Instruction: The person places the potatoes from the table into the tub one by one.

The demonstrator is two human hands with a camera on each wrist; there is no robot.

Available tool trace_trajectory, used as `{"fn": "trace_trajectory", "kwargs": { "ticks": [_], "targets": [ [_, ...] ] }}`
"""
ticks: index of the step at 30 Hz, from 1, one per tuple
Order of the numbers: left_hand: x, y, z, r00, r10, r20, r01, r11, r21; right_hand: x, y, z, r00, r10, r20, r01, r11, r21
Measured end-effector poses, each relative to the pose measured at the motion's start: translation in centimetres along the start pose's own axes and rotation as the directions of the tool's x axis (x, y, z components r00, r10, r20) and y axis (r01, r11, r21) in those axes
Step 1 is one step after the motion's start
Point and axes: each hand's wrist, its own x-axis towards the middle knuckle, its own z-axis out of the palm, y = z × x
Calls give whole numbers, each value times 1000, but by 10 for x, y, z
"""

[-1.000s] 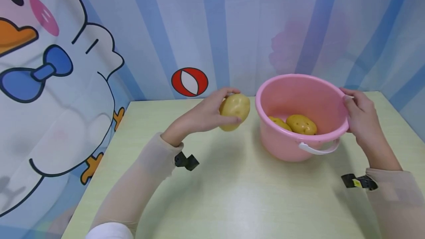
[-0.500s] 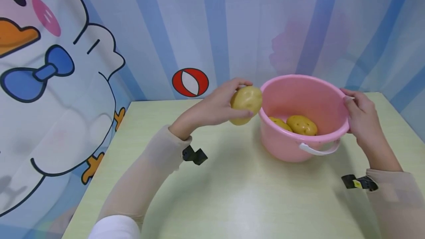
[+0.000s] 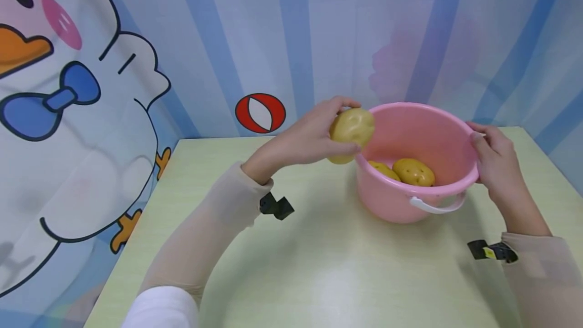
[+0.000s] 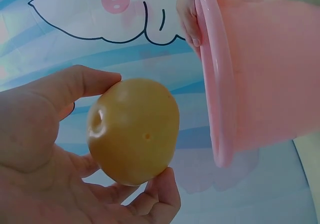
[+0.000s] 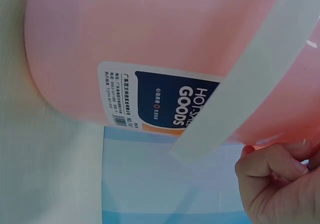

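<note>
My left hand holds a yellow potato between thumb and fingers, raised beside the left rim of a pink bucket. The left wrist view shows that potato pinched, apart from the bucket's rim. My right hand grips the bucket's right rim, thumb on the inside. In the right wrist view the curled fingers of the right hand sit at the rim. Inside the bucket lie a whole potato and another potato, partly hidden by the near rim.
The bucket stands on a pale wooden table. Its white handle hangs at the front. A label is stuck to the bucket's side. Behind the table hangs a blue striped backdrop with a cartoon duck.
The left hand has moved rightward and up with the potato, from over the table to the bucket's left rim. The right hand and the bucket have stayed in place.
</note>
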Motion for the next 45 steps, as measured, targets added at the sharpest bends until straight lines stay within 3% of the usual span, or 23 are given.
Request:
{"fn": "trace_trajectory", "kwargs": {
  "ticks": [12, 20, 34, 45],
  "targets": [
    [18, 12, 5, 1000, 6, -3, -6, 1000, 12, -1, -1, 0, 1000, 8, -12, -8, 1000, -3],
    [28, 19, 7, 999, -36, 15, 35, 999, 16, -1, 1, 1, 1000, 12, -3, -12, 1000, 3],
    [42, 26, 15, 999, -27, 34, 27, 1000, 3, -2, -1, 0, 1000, 5, 2, -5, 1000, -9],
    [51, 22, 23, 999, -36, 4, 36, 999, 12, -2, 0, 0, 1000, 3, 5, -3, 1000, 2]
  ]
}}
